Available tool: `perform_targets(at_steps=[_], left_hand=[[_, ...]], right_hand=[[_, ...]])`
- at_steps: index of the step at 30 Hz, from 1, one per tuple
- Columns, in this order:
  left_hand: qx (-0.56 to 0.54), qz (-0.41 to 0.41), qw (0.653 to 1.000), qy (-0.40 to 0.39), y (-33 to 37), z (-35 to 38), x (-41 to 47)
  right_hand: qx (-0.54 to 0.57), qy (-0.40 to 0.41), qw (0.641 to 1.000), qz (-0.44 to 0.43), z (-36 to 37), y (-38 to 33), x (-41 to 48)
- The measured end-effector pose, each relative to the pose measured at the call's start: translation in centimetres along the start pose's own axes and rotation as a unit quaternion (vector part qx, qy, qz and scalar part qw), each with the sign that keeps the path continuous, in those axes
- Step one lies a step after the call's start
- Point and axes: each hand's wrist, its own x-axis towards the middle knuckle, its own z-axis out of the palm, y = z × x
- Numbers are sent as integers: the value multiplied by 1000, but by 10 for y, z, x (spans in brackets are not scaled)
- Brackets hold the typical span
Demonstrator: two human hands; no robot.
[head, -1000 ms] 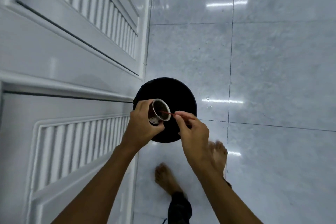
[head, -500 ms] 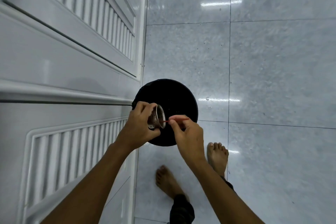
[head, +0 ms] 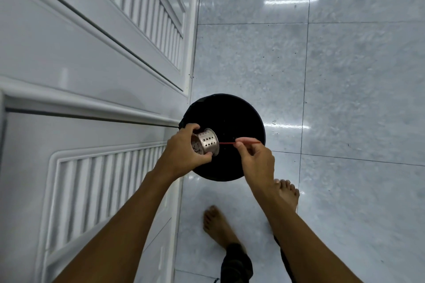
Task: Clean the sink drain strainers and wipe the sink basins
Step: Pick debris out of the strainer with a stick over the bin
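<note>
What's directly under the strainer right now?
The metal strainer, held sideways in the left hand, hangs over the open black bin. The bin's inside is too dark to show any contents.

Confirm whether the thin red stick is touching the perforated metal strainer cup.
Cannot tell. In the head view the thin red stick reaches the rim of the perforated metal strainer cup, where its tip is hidden.

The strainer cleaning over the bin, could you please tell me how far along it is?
Done: one metal drain strainer is out of the sink, gripped sideways in the left hand above the black bin. In hand: the right hand pinches a thin red stick pointing at the strainer's open mouth, apparently to pick out debris. Left: no sink or other strainer is in view, so wiping the basins looks not yet started.
</note>
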Motion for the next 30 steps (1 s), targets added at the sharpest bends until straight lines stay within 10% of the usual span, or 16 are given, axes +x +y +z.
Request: perform_targets(at_steps=[4, 9, 15, 21, 30], left_hand=[[-30, 24, 999, -5, -3, 2, -2], [-56, 30, 998, 23, -5, 2, -4], [-105, 70, 991, 39, 2, -7, -1], [-103, 52, 993, -7, -3, -7, -4], [-109, -33, 993, -13, -2, 11, -6]], right_hand=[[93, -99, 989, 57, 5, 5, -3], [116, -12, 986, 116, -1, 5, 7], [284, -158, 922, 211, -4, -4, 5], [42, -91, 993, 61, -10, 11, 3], [60, -52, 996, 51, -1, 21, -5]])
